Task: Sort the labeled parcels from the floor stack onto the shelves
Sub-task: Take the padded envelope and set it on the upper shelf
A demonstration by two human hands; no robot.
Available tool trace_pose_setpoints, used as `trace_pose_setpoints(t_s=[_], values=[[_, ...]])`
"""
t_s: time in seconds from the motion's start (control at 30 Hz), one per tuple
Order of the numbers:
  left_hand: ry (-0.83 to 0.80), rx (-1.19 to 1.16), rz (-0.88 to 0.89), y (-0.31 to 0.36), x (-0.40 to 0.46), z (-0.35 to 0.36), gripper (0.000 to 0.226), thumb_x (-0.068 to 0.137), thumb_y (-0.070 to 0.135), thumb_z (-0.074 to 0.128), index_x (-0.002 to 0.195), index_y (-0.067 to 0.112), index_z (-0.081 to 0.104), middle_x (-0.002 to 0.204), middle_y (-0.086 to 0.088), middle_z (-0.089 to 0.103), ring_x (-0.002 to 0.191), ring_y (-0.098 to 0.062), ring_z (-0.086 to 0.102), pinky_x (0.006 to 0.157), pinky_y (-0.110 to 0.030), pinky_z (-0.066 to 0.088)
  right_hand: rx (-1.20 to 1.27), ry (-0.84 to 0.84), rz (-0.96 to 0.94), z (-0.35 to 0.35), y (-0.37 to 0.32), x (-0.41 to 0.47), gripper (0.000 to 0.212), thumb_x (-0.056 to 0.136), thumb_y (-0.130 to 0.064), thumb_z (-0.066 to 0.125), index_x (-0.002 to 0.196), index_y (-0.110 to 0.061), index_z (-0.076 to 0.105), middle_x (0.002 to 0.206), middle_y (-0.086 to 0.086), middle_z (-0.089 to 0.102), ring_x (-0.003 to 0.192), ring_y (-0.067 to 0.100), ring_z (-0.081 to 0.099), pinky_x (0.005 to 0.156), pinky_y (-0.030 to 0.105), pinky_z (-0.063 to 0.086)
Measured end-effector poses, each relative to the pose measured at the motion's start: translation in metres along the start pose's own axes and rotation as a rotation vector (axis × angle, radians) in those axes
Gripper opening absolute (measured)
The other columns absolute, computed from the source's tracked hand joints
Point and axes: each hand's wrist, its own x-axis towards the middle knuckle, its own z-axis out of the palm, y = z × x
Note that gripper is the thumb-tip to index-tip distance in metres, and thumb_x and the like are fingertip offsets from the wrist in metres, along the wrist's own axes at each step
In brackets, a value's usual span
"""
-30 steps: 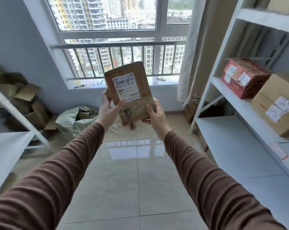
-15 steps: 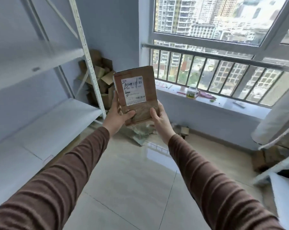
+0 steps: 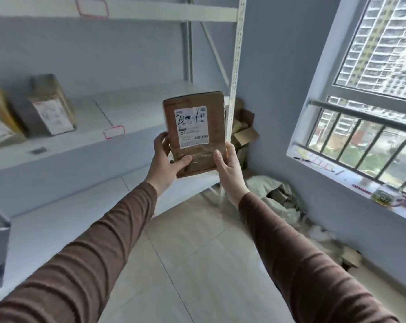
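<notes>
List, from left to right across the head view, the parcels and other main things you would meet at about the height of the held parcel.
Parcels on the shelf → red-edged shelf tag → left hand → held parcel → right hand → cardboard scraps in the corner → window railing.

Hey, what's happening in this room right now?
A person holds a flat brown labeled parcel upright in both hands, left hand and right hand gripping its lower corners, label facing them. It is not yet shelved. On the white shelf to the left, two other parcels already stand.
</notes>
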Motion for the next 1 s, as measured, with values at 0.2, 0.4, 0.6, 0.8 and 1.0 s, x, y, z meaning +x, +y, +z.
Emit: trace_pose_setpoints(t_s=[0.2,0.4,0.6,0.8,1.0], values=[[0.15,0.064,0.149,0.026,0.031,-0.123,0.081,0.09,0.016,0.078,0.153,0.026,0.029,0.146,0.009,0.052,0.135,-0.002,0.048,0.094,-0.002,0.041,0.145,-0.086,-0.129,0.113,-0.06,0.043,0.041,0.105,-0.037,0.055,0.143,-0.024,0.047,0.136,-0.005,0.062,0.128,0.009,0.058,0.112,0.042,0.047],[0.31,0.187,0.273,0.065,0.073,-0.215,0.083,0.087,0.04,0.078,0.155,0.034,0.031,0.147,0.008,0.051,0.134,0.001,0.047,0.113,-0.025,0.042,0.285,-0.152,-0.29,0.194,-0.127,0.098,0.036,0.107,-0.024,0.053,0.14,-0.012,0.048,0.127,0.004,0.067,0.117,0.01,0.064,0.093,0.022,0.052],[0.47,0.301,0.365,0.107,0.122,-0.275,0.078,0.087,0.049,0.073,0.152,0.035,0.035,0.142,0.008,0.05,0.132,-0.004,0.049,0.115,-0.036,0.041,0.324,-0.22,-0.39,0.247,-0.188,0.161,0.036,0.107,-0.031,0.054,0.139,-0.016,0.049,0.122,-0.002,0.069,0.113,0.009,0.066,0.093,0.026,0.055],[0.591,0.312,0.446,0.147,0.153,-0.332,0.07,0.094,0.032,0.073,0.149,0.022,0.032,0.141,0.008,0.055,0.125,0.006,0.051,0.098,-0.007,0.042,0.375,-0.303,-0.49,0.306,-0.245,0.213,0.036,0.106,-0.031,0.054,0.138,-0.016,0.049,0.124,0.002,0.069,0.114,0.013,0.067,0.099,0.034,0.057],[0.66,0.402,0.469,0.173,0.163,-0.415,0.065,0.096,0.037,0.069,0.149,0.025,0.033,0.141,0.008,0.055,0.129,-0.003,0.052,0.102,-0.013,0.045,0.385,-0.39,-0.545,0.38,-0.292,0.237,0.041,0.104,-0.031,0.059,0.14,-0.016,0.048,0.125,0.002,0.068,0.115,0.013,0.066,0.096,0.032,0.058]])
